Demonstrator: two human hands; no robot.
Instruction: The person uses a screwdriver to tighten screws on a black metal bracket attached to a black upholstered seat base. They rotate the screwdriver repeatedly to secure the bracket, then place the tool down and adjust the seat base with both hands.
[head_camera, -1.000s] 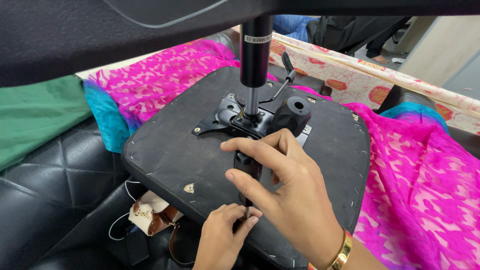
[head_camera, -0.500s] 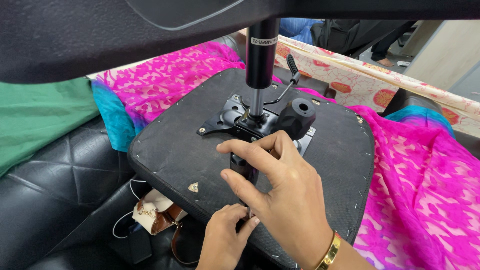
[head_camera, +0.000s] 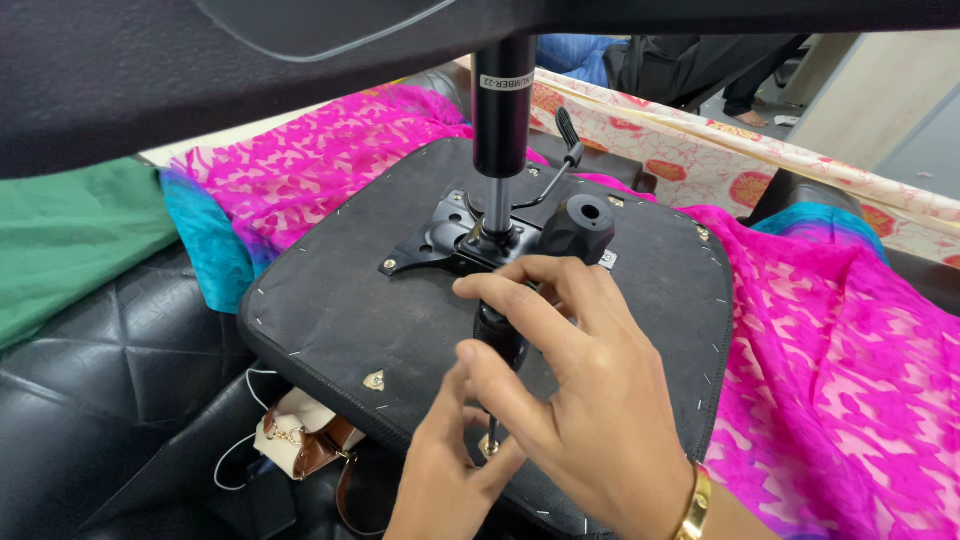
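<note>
While right hand (head_camera: 590, 400) wraps screwdriver (head_camera: 497, 335) handle | left hand (head_camera: 440, 470) pinches its tip at seat base (head_camera: 340, 320) | rigid, light, grip handle

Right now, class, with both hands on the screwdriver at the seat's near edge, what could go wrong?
1. The screwdriver tip could slip off the small fitting; the left hand fingers pinch right beside it and could be jabbed.
2. The upturned seat base rests on loose pink cloth and a cushion, so pressing near its edge might tip or shift it.
</note>
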